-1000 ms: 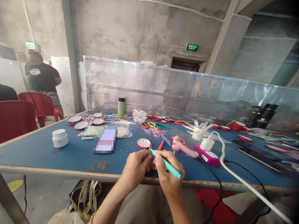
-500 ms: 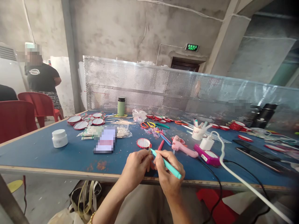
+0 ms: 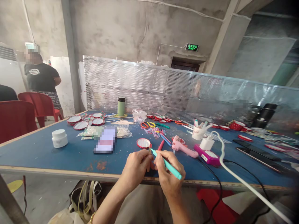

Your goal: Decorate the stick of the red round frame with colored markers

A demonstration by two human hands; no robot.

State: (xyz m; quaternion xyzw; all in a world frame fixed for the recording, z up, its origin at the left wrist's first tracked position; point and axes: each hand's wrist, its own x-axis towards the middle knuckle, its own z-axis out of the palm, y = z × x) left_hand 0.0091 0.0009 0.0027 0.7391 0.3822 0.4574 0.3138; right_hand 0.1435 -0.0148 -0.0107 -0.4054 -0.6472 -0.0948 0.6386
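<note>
Near the front edge of the blue table (image 3: 79, 158), my left hand (image 3: 135, 165) pinches a small wooden stick (image 3: 150, 146) with a red end standing above the fingers. A teal marker pen (image 3: 173, 170) is gripped in my right hand (image 3: 168, 182), slanted so that its tip is at the stick, just below the red part. Whether the tip touches cannot be made out. Just beyond my hands lies a round, red-rimmed disc (image 3: 143, 143) with a pale face. To its right are a red marker (image 3: 161, 145) and a blue one (image 3: 166, 140).
A pink glue gun (image 3: 184, 147), a purple power strip (image 3: 207, 155) with a white plug and cable, and a pen cup (image 3: 197, 133) stand on the right. Leftward are a phone (image 3: 105, 140), bagged sticks (image 3: 123, 131), and a white jar (image 3: 59, 138). A perforated metal screen (image 3: 140, 84) runs behind.
My hands hold nearly the same pose; the marker in my right hand has shifted very slightly.
</note>
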